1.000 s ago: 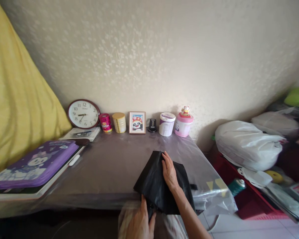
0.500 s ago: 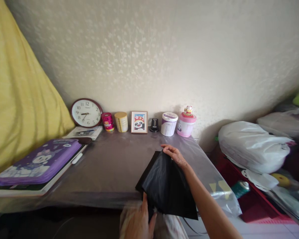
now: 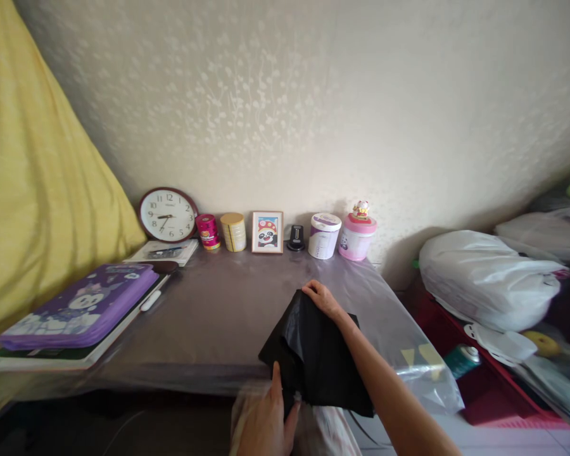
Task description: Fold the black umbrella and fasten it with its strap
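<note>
A black folding umbrella (image 3: 325, 364) hangs in loose, pointed folds over the front edge of the table. At its lower end my left hand (image 3: 268, 418) is closed around it, index finger and thumb lying along the dark cloth. A small shiny piece shows beside that thumb. My right hand (image 3: 320, 297) pinches the upper edge of one panel, and the forearm passes over the right side of the cloth. The umbrella's shaft and handle are mostly hidden by the folds and my left hand.
The table (image 3: 209, 316) has a clear plastic cover. A clock (image 3: 168, 215), tins, a framed panda picture (image 3: 267, 232) and tubs line the wall. A purple case (image 3: 83, 307) lies on the left. Right of the table, a red crate (image 3: 494, 392) sits below a white bag (image 3: 489, 278).
My right hand has moved slightly left and down, pulling the panel's edge with it. The cloth's folds have shifted, and another corner shows behind the right wrist. My left hand stays nearly in place.
</note>
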{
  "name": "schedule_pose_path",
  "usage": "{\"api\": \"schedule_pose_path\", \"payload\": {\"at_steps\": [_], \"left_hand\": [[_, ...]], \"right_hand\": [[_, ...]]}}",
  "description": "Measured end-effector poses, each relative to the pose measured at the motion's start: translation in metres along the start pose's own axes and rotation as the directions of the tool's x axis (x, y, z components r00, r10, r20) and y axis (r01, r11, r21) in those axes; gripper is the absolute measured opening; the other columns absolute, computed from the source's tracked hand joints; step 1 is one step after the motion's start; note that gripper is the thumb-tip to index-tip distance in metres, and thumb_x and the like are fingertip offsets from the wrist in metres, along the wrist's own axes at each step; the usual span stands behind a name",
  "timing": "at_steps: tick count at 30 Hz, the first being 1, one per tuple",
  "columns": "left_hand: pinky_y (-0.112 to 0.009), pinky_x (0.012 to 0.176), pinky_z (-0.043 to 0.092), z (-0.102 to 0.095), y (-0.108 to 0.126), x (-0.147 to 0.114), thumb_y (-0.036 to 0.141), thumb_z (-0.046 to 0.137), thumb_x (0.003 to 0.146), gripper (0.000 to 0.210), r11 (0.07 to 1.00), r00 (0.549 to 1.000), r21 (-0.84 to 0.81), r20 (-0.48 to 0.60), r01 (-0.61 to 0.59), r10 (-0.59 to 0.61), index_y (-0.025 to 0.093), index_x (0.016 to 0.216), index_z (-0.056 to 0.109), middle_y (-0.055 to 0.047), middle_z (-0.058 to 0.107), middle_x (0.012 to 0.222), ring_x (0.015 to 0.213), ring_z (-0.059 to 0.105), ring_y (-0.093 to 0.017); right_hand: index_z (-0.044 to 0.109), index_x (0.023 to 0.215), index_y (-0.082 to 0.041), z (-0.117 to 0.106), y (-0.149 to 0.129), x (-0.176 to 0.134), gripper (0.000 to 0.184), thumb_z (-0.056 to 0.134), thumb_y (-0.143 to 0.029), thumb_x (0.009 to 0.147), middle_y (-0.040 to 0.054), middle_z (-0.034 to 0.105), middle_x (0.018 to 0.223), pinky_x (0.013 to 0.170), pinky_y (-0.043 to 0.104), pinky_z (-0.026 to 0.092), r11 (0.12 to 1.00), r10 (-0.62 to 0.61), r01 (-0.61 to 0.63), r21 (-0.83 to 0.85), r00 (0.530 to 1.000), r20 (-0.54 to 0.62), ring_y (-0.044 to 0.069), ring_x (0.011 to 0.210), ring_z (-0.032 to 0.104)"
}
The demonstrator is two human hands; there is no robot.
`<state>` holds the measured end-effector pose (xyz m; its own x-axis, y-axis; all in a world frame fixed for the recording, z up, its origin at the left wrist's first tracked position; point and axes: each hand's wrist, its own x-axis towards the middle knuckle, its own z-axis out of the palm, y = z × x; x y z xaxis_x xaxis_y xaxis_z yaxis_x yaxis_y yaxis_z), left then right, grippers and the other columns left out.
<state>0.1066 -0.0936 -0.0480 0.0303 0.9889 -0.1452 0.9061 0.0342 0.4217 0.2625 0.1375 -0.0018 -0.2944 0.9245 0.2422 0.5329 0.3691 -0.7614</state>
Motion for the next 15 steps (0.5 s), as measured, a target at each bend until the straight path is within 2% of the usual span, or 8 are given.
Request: {"api": "schedule_pose_path", "payload": {"at_steps": [3,5,7,8,10,11,12,15], "left_hand": [[-0.033,0.074,0.046,-0.001,0.000,-0.002,0.037,0.031,0.089,0.066,1.000,1.000,-0.025,-0.005,0.006,-0.006,0.007,0.143,0.008,-0.013,0.066,0.101,0.090,0.063,-0.025],[-0.033,0.075,0.047,0.002,-0.005,-0.002,0.036,0.032,0.089,0.065,1.000,0.998,-0.021,-0.067,-0.011,0.009,0.006,0.143,0.011,-0.014,0.064,0.105,0.090,0.063,-0.025],[-0.031,0.075,0.048,0.006,-0.012,-0.004,0.036,0.033,0.089,0.062,0.997,0.974,-0.002,-0.212,-0.078,0.075,0.004,0.140,0.020,-0.016,0.062,0.110,0.092,0.063,-0.023],[-0.029,0.075,0.049,0.007,-0.014,-0.006,0.035,0.035,0.088,0.058,0.992,0.940,0.023,-0.318,-0.120,0.121,0.004,0.137,0.029,-0.016,0.061,0.110,0.093,0.062,-0.022],[-0.028,0.071,0.049,0.004,-0.012,-0.010,0.033,0.040,0.087,0.044,0.978,0.801,0.109,-0.561,-0.176,0.207,0.007,0.121,0.048,-0.015,0.061,0.101,0.089,0.061,-0.020],[-0.029,0.072,0.049,0.000,-0.006,-0.012,0.029,0.041,0.086,0.035,0.972,0.729,0.139,-0.642,-0.192,0.236,0.010,0.112,0.054,-0.013,0.061,0.098,0.087,0.061,-0.019],[-0.029,0.075,0.048,-0.005,0.002,-0.013,0.028,0.043,0.085,0.030,0.949,0.640,0.176,-0.704,-0.261,0.306,0.012,0.106,0.057,-0.012,0.060,0.097,0.088,0.060,-0.019],[-0.030,0.087,0.045,-0.022,0.033,-0.008,0.027,0.041,0.085,0.033,0.807,0.442,0.305,-0.711,-0.507,0.546,0.020,0.113,0.056,-0.006,0.059,0.109,0.101,0.055,-0.017]], "right_hand": [[0.055,0.074,-0.017,0.002,-0.001,0.000,0.024,0.049,-0.040,0.078,0.0012,0.057,0.072,0.067,0.027,0.038,0.998,0.002,-0.004,-0.057,1.000,-0.024,0.015,0.070,0.051],[0.055,0.074,-0.017,0.004,-0.001,0.000,0.023,0.049,-0.039,0.078,0.0021,0.058,0.074,0.068,0.027,0.037,0.996,0.007,-0.010,-0.084,0.999,-0.037,0.016,0.071,0.052],[0.056,0.075,-0.017,0.006,0.001,0.001,0.022,0.049,-0.038,0.079,0.0026,0.059,0.075,0.069,0.028,0.037,0.995,0.008,-0.013,-0.101,0.999,-0.044,0.016,0.072,0.053],[0.056,0.074,-0.017,0.007,0.001,0.001,0.022,0.049,-0.038,0.079,0.0027,0.059,0.075,0.069,0.028,0.037,0.994,0.008,-0.012,-0.107,0.999,-0.045,0.016,0.072,0.053],[0.056,0.074,-0.018,0.008,0.003,0.002,0.022,0.049,-0.038,0.079,0.0026,0.060,0.075,0.068,0.027,0.038,0.994,0.003,-0.008,-0.114,0.999,-0.043,0.016,0.071,0.054],[0.056,0.074,-0.018,0.009,0.003,0.002,0.022,0.049,-0.038,0.079,0.0025,0.060,0.074,0.068,0.027,0.038,0.993,-0.001,-0.004,-0.116,0.999,-0.043,0.016,0.071,0.054],[0.056,0.074,-0.018,0.009,0.004,0.002,0.023,0.049,-0.039,0.080,0.0025,0.060,0.075,0.068,0.027,0.038,0.993,-0.005,0.000,-0.119,0.999,-0.043,0.016,0.071,0.054],[0.056,0.075,-0.018,0.009,0.005,0.001,0.024,0.049,-0.040,0.080,0.0029,0.061,0.075,0.068,0.027,0.038,0.991,-0.016,0.010,-0.130,0.999,-0.051,0.016,0.071,0.054]]}}
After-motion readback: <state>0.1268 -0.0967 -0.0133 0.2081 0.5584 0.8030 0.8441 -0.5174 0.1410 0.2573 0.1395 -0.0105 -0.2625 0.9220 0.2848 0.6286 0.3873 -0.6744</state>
